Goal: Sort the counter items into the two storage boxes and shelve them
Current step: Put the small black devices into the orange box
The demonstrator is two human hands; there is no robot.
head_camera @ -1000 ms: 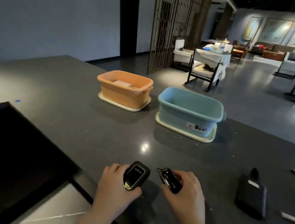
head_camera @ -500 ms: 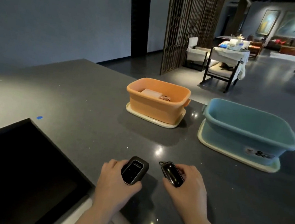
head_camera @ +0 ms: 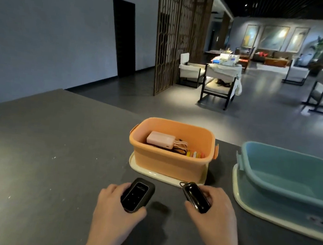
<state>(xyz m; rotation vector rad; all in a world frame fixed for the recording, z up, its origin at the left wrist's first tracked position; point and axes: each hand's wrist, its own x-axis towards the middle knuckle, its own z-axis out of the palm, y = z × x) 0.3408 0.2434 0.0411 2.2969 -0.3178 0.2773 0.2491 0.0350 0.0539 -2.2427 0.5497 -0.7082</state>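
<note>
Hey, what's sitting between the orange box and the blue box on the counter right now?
Nothing: in the head view only bare dark counter separates the orange box from the blue box.

orange box [head_camera: 169, 164]: holds pink power bank [head_camera: 160, 140] | blue box [head_camera: 290, 184]: right, open

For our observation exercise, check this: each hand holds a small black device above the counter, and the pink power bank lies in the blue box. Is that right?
Not quite. The head view shows the pink power bank in the orange box, not the blue box. The rest stands: the left hand and right hand each hold a small black device.
</note>
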